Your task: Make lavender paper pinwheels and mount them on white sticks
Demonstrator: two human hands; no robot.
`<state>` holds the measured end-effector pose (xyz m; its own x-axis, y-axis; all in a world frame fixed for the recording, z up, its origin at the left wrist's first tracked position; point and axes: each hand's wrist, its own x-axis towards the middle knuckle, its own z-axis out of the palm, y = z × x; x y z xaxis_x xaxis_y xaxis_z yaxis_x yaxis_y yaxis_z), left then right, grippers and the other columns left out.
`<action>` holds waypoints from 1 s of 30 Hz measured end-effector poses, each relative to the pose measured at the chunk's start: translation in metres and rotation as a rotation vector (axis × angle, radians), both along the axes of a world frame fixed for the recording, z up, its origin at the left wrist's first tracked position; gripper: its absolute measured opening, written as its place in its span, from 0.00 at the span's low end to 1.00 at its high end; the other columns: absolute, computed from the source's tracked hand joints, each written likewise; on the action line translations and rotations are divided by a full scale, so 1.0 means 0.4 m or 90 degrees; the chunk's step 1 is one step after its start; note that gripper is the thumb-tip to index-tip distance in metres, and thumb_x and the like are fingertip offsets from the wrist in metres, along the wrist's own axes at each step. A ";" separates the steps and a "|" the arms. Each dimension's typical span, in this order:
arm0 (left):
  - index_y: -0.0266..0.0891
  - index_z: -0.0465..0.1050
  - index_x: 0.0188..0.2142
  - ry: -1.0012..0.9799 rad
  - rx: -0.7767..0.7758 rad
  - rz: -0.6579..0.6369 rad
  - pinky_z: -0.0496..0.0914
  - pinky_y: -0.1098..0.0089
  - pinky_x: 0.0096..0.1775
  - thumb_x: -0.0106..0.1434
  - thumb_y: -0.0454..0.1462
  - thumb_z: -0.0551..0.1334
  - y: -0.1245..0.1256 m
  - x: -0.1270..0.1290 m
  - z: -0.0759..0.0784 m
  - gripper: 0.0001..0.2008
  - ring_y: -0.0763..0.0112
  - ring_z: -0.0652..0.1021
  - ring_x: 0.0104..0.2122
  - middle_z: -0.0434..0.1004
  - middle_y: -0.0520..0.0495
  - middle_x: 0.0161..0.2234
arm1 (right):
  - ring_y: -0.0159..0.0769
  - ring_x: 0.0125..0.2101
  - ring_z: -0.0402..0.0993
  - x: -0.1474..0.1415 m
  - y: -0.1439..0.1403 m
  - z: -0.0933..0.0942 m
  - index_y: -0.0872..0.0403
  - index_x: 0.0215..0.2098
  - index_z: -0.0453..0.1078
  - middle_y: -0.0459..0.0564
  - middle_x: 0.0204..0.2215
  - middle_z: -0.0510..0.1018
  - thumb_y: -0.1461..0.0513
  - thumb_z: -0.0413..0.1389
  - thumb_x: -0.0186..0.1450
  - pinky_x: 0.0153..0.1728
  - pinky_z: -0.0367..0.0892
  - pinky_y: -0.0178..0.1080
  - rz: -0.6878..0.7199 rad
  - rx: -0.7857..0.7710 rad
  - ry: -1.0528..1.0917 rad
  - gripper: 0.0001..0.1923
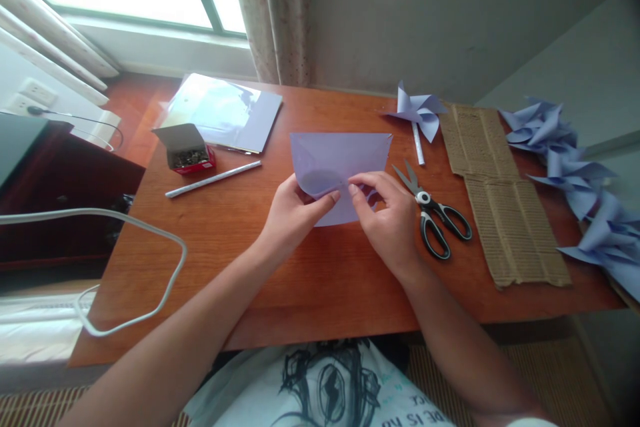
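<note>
A square of lilac paper [345, 153] lies at the middle of the wooden table [260, 267], with its near corner flaps curled toward the centre. My left hand [293, 213] pinches one curled flap from the left. My right hand [387, 213] pinches the paper at its centre from the right, fingertips almost meeting those of the left hand. Black-handled scissors [433, 213] lie just right of my right hand.
A finished lilac pinwheel [419, 113] on a white stick lies at the back. Corrugated cardboard strips [500, 193] and several more pinwheels [580, 180] are at the right. A red box of pins [187, 150], a white stick [213, 179] and a paper pack [225, 110] are at the left.
</note>
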<state>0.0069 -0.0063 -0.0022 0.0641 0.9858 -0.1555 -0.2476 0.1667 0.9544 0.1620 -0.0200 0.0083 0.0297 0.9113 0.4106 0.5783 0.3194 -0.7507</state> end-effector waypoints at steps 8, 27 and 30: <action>0.36 0.77 0.40 -0.026 -0.020 -0.014 0.76 0.61 0.46 0.48 0.40 0.77 0.001 0.001 0.001 0.21 0.56 0.82 0.43 0.85 0.42 0.42 | 0.35 0.32 0.75 0.003 0.005 0.002 0.51 0.40 0.76 0.49 0.36 0.81 0.63 0.56 0.69 0.32 0.71 0.38 0.012 -0.016 -0.006 0.06; 0.36 0.79 0.36 0.011 -0.017 -0.013 0.76 0.63 0.42 0.47 0.41 0.78 0.003 -0.001 0.002 0.19 0.58 0.82 0.38 0.85 0.44 0.38 | 0.33 0.26 0.71 0.003 0.004 -0.002 0.51 0.32 0.73 0.45 0.27 0.78 0.64 0.58 0.66 0.29 0.68 0.36 -0.003 -0.016 -0.035 0.05; 0.35 0.79 0.36 0.012 -0.015 -0.015 0.76 0.63 0.42 0.47 0.42 0.78 0.003 -0.002 0.000 0.19 0.58 0.82 0.38 0.85 0.44 0.37 | 0.33 0.26 0.71 0.003 0.003 0.000 0.51 0.32 0.73 0.45 0.27 0.78 0.64 0.58 0.66 0.29 0.68 0.36 -0.004 -0.018 -0.036 0.05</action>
